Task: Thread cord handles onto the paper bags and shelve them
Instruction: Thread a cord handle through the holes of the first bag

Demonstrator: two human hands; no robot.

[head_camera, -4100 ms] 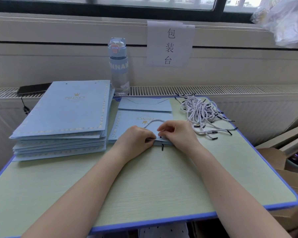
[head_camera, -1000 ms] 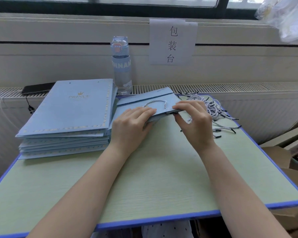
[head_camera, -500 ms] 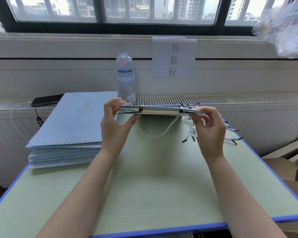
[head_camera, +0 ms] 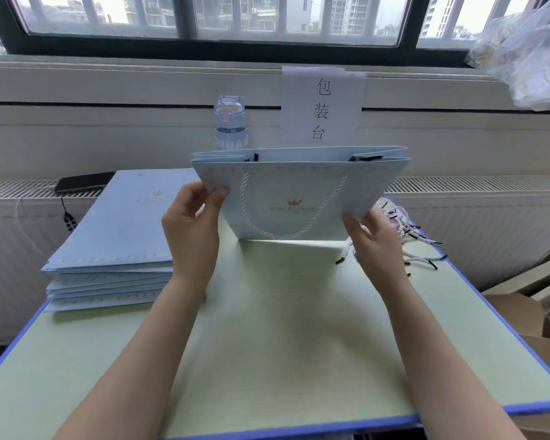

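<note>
The left hand (head_camera: 191, 227) and right hand (head_camera: 373, 239) pinch the bag's (head_camera: 299, 188) side edges with curled fingers (head_camera: 216, 194), holding it upright near the desk's (head_camera: 267, 344) far edge, probably to check its threaded cord (head_camera: 280, 232).

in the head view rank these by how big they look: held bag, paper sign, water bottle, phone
1. held bag
2. paper sign
3. water bottle and phone: too close to rank, since the bag hides the bottle's lower part
</note>
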